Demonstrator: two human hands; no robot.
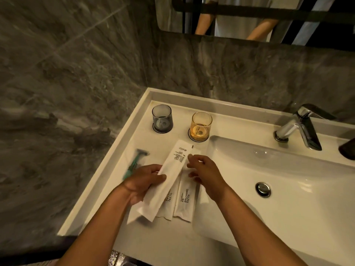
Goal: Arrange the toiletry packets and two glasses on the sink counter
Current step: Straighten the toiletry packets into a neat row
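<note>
white toothbrush packet point(169, 175) was pinched in the left hand point(143, 182); right hand point(206, 174) hovered spread above it, near amber glass point(200, 126).

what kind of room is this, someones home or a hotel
Most likely a hotel bathroom. A white sink basin with a chrome tap sits under a mirror, and sealed packets printed "brushing teeth" lie by two tinted glasses on coasters, like guest amenities.

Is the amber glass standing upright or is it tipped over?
Upright. The amber glass stands on its base on the counter, its open rim facing up.
</note>
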